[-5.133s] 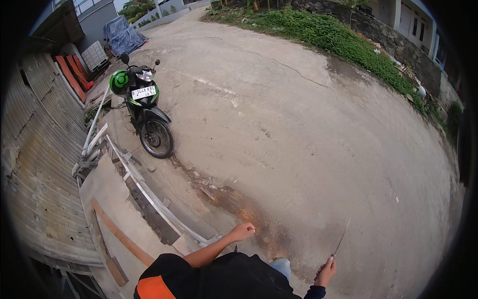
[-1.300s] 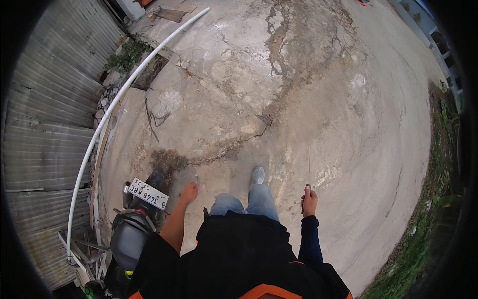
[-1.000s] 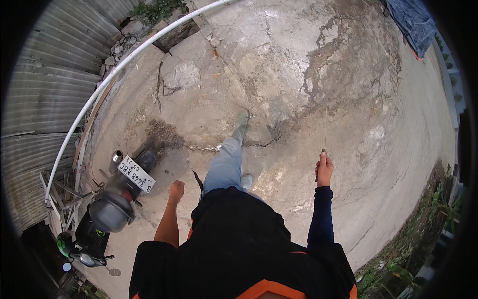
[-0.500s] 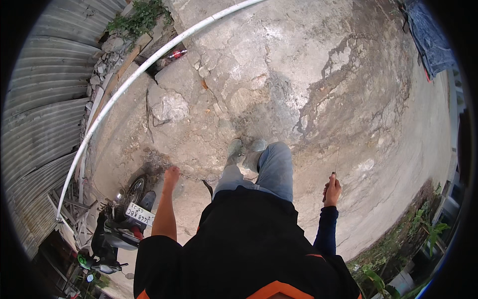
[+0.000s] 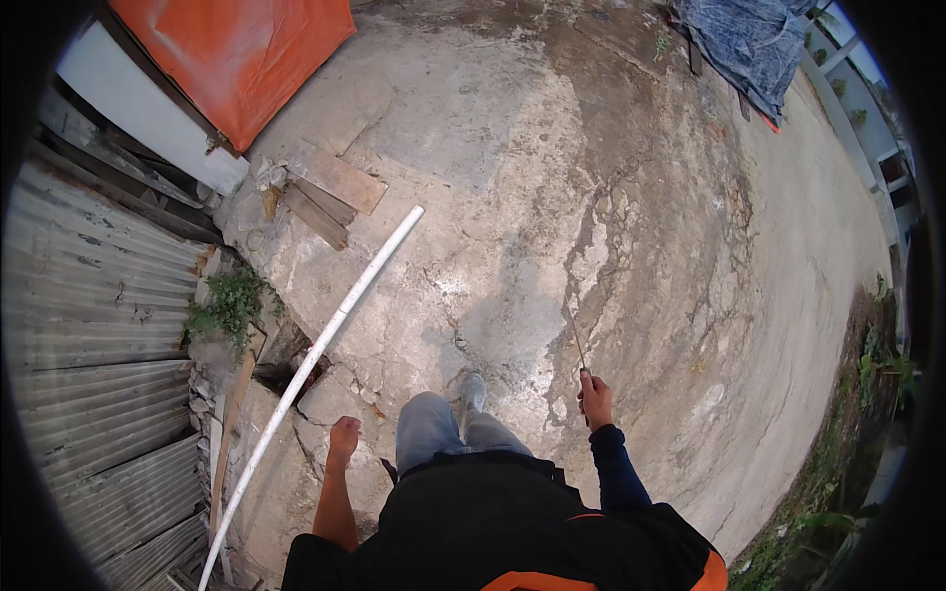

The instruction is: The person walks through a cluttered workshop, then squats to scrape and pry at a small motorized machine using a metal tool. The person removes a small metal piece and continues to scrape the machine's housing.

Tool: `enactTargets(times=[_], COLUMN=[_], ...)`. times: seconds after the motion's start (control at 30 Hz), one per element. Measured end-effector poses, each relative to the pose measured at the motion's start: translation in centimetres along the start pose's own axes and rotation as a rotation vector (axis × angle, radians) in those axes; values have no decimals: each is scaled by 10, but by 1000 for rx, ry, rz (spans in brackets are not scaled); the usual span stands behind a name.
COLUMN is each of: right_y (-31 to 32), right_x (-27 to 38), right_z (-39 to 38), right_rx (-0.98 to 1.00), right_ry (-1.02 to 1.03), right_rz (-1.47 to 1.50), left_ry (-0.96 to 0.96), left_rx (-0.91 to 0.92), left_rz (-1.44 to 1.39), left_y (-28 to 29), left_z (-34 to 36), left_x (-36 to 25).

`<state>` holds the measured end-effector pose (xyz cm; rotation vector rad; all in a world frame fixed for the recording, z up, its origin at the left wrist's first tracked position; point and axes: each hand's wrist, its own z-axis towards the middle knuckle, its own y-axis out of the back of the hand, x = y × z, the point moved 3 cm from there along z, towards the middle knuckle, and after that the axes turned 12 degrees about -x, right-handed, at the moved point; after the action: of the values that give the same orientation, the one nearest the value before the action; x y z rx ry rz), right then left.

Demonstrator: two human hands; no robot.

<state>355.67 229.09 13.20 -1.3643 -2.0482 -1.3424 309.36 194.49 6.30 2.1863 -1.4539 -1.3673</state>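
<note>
Cracked concrete ground is filling most of the view. Grey corrugated sheeting is lining the left side. The person's black shirt, edged in orange, is spreading across the bottom. An orange sheet is now showing at upper left, where half a second ago it was lying outside the view; the motorcycle then beside the left forearm is now lying outside it. A blue tarp is hanging farther in from the right edge than before. The white pipe, earlier running past the top edge, is now showing its upper end over the concrete. The legs in jeans are striding, with one pale shoe showing instead of two. Wooden boards are now lying in view beyond the pipe's end, and a leafy plant is growing by the sheeting. The left hand is curling into a loose fist near the pipe; its palm is facing out of sight, so what it may be holding I cannot tell. The right hand is closing round the handle of a thin rod-like tool, which is pointing forward above the concrete as before, now leaning slightly left.
</note>
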Motion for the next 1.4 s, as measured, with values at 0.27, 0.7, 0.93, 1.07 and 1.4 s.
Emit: enactTargets(times=[0.27, 0.7, 0.93, 1.07, 1.4], right_y=[-146, -207, -297, -322, -467], right_x=[214, 569, 721, 885, 1161], right_z=[186, 372, 563, 629, 766], right_rx=[134, -38, 40, 26, 223], right_ry=[288, 24, 126, 274, 360], right_rz=[-79, -135, -152, -172, -63], left_ry=[157, -212, -319, -187, 80], left_rx=[-40, -113, -195, -117, -224], left_rz=[-9, 131, 69, 235, 70], left_y=[-33, -42, -68, -51, -77], left_z=[150, 488, 641, 643, 709], left_x=[-87, -591, -821, -887, -948])
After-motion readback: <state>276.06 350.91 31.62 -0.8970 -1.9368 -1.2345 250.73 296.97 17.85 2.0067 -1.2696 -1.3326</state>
